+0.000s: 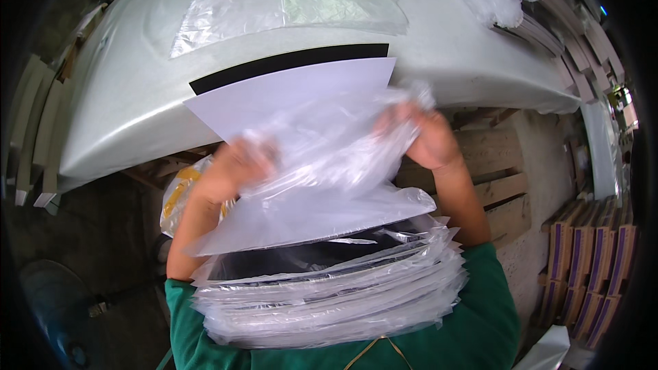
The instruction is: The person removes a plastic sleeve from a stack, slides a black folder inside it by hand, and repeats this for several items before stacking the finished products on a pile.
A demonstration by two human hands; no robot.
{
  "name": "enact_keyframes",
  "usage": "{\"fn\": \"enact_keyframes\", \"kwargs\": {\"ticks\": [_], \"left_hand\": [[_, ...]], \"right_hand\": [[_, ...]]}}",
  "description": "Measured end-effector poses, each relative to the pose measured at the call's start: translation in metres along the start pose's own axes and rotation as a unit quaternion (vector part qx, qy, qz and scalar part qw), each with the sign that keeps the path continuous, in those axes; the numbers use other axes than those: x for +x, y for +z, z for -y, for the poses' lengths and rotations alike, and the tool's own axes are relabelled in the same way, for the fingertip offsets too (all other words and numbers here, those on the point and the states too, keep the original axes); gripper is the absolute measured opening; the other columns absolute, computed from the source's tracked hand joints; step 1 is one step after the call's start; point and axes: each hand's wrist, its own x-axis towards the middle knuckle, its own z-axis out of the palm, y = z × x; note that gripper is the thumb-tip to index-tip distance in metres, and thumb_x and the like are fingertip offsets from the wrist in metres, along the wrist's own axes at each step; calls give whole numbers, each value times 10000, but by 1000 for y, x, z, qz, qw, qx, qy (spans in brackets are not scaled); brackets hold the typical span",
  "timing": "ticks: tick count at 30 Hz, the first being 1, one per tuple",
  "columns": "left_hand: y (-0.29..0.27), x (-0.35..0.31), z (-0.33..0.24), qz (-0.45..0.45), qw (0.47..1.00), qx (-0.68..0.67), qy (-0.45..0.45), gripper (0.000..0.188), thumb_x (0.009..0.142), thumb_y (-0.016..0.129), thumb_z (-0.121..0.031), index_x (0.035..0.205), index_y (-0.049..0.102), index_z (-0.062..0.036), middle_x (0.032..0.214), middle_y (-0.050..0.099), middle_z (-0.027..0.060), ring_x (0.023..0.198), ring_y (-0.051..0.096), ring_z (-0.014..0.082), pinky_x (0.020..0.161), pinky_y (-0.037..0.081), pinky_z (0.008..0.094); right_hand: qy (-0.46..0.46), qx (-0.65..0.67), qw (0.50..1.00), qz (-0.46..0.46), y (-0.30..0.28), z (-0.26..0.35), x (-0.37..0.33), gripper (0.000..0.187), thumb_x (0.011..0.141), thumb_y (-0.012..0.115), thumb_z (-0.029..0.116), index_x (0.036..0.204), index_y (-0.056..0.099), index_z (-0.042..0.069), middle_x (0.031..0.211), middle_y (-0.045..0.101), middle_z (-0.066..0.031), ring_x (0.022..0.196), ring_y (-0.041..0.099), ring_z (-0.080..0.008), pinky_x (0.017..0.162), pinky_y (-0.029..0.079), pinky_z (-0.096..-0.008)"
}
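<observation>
A crumpled clear plastic bag is stretched between my two hands, blurred by motion. My left hand closes on its left side, the fingers smeared. On the other side, my right hand grips the bag's bunched upper corner. Partly behind the bag, a white sheet lies on the table, over a black sheet whose far strip shows. Close to my body is a thick stack of dark sheets in clear plastic bags, with a white sheet in plastic on top.
Flat clear bags lie at the far side of the table covered in pale plastic. Stacked boards stand at the left and far right. Cardboard bundles and a wooden pallet are at the right.
</observation>
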Motion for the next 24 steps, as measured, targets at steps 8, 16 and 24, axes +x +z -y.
{"fn": "enact_keyframes", "kwargs": {"ticks": [8, 16, 24], "left_hand": [[-8, -2, 0, -138, 905, -399, 51, 307, 821, 522, -295, 977, 557, -33, 857, 595, 72, 740, 587, 145, 651, 472, 257], [-7, -5, 50, 257, 896, -283, 224, 388, 728, 618, -267, 1024, 531, -33, 735, 555, 82, 528, 511, 164, 511, 396, 256], [-29, -30, 8, -99, 971, -51, 213, 478, 720, 538, 21, 1180, 487, -99, 874, 527, 45, 743, 492, 87, 591, 414, 226]], "right_hand": [[88, -91, 969, 212, -27, -15, -10, 482, 755, 638, 119, 1175, 412, 50, 905, 589, -81, 812, 566, -162, 743, 463, -342], [-97, 272, 955, 71, -6, -38, 2, 605, 664, 636, 104, 1202, 362, 59, 709, 431, -1, 668, 465, -133, 610, 429, -276], [-476, -448, 651, -386, 8, -26, 20, 155, 684, 543, -95, 777, 496, 19, 755, 475, -43, 652, 470, -132, 577, 401, -253]]}}
